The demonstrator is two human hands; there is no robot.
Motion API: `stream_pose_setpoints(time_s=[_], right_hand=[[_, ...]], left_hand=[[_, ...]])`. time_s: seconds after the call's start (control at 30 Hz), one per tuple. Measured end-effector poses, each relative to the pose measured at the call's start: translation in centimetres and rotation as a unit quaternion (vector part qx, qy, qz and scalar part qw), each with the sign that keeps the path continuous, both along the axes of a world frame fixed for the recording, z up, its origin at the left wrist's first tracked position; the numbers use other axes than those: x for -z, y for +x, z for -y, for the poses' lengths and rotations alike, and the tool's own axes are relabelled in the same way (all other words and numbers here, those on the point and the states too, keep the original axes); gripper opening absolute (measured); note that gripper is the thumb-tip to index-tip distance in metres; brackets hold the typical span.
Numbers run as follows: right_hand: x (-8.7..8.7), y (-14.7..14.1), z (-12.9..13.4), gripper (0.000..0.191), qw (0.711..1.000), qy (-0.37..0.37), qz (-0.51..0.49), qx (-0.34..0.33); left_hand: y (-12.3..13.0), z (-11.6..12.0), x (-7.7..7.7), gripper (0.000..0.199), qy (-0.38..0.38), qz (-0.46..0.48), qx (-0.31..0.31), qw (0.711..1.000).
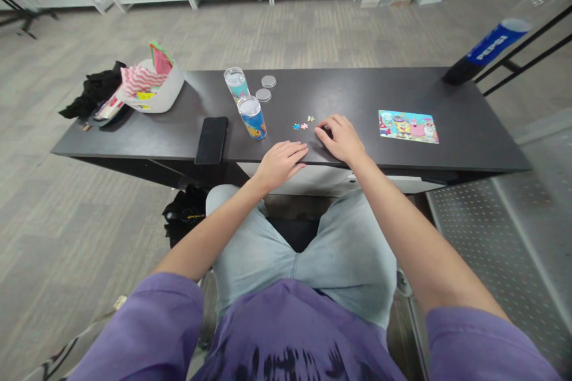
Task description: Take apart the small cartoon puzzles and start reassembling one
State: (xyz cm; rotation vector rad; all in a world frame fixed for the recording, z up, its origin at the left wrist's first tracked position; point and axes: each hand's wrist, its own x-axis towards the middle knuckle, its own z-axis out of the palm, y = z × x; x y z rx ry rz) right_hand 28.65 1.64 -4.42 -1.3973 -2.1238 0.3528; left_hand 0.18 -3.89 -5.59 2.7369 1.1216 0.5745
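Near the front edge of the dark table lies my left hand (283, 161), fingers stretched out flat and nothing in them. My right hand (340, 138) rests on the tabletop with thumb and forefinger curled together at the tips; anything between them is too small to make out. Just left of those fingertips are a few loose jigsaw pieces: a blue piece (296, 127), a pink piece (304, 126) and a yellowish piece (311, 119). To the right lies a flat cartoon picture card (409, 127). Two clear-topped cartoon canisters, a front one (252, 119) and a rear one (236, 84), stand left of the pieces.
Two round metal lids (263, 95) lie behind the canisters. A black phone (211, 140) is at the front left. Farther left are a white basket (167, 95) of packets and a black cloth (96, 90). A Pepsi bottle (496, 44) stands at the right back corner.
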Motion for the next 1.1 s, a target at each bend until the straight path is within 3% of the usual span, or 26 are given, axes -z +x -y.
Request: stream_pose_setpoints(time_s=[0.13,0.27,0.37,0.43,0.53,0.6,0.7,0.8,0.9,1.0,1.1], right_hand=[[0.3,0.0,-0.2,0.031,1.000,0.002,-0.006,0.001],[0.3,0.1,-0.2,0.033,1.000,0.001,-0.008,0.000],[0.3,0.1,-0.2,0.034,1.000,0.002,-0.012,0.001],[0.2,0.0,-0.1,0.032,1.000,0.002,-0.015,0.004],[0.2,0.0,-0.1,0.030,1.000,0.002,-0.013,0.006],[0.2,0.0,0.0,0.030,1.000,0.002,-0.010,0.007],[0.1,0.1,0.0,0.032,1.000,0.003,-0.009,0.006],[0.1,0.1,0.0,0.033,1.000,-0.001,-0.009,0.002],[0.1,0.0,0.0,0.032,1.000,-0.003,-0.005,0.009],[0.0,-0.1,0.0,0.030,1.000,-0.004,-0.003,0.017],[0.0,-0.1,0.0,0.028,1.000,-0.009,-0.001,0.015]], left_hand=[[-2.4,2.0,-0.6,0.049,0.003,0.035,0.034,0.999],[-5.1,1.8,-4.4,0.039,0.087,0.135,-0.034,0.986],[-7.6,-0.9,-7.9,0.024,0.167,0.228,-0.121,0.952],[-9.3,-3.4,-9.6,0.018,0.194,0.257,-0.145,0.935],[-11.1,-6.5,-10.9,0.022,0.157,0.263,-0.124,0.944],[-11.5,-7.3,-11.2,0.024,0.156,0.249,-0.118,0.949],[-10.3,-6.3,-10.8,0.021,0.191,0.237,-0.116,0.945],[-7.0,-4.0,-9.2,0.027,0.187,0.199,-0.069,0.960],[-2.8,-2.8,-6.4,0.036,0.083,0.069,0.003,0.994],[0.7,-3.8,-3.7,0.061,0.002,0.026,-0.033,0.999],[2.4,-5.2,-2.0,0.070,-0.028,0.023,-0.056,0.998]])
